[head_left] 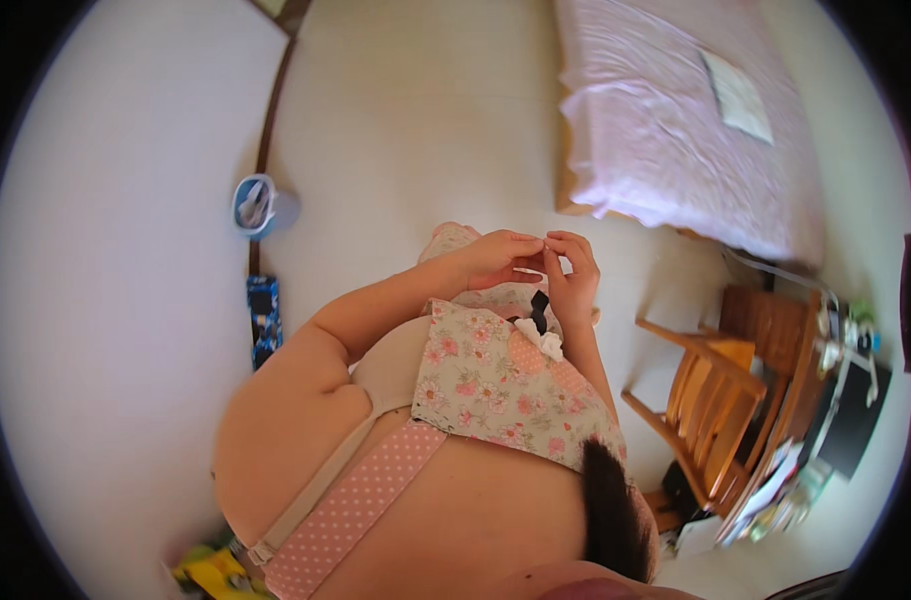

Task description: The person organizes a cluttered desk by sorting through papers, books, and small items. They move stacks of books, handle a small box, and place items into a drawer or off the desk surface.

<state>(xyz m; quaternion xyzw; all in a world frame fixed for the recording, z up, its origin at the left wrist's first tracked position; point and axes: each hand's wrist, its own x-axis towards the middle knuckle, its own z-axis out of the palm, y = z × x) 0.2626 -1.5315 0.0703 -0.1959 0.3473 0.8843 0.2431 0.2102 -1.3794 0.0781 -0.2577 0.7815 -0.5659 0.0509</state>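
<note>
Pale white wall (125, 250) fills the left side, meeting a cream floor (405, 120) along a dark brown skirting. Low at its foot lies something yellow and blurred (215, 575); farther up, a blue-and-black patterned object (264, 320) and a blue bin (265, 205) stand along the skirting. A pink strap with white dots (360, 500) runs up to the floral garment (495, 385) worn on the person's chest, just below the hands. The left hand (497, 260) has its fingers bent and thumb-side tips drawn together. A black bow (540, 312) and a white ruffle (540, 340) sit on the garment's upper edge. The right hand (573, 275) is curled, its fingertips meeting the left's; whether either pinches something small, I cannot tell. Beyond are a bed (665, 130) with a lilac-pink cover, a white rectangular cloth (740, 100) on it, a wooden chair (705, 400), and a dark monitor (857, 420).
</note>
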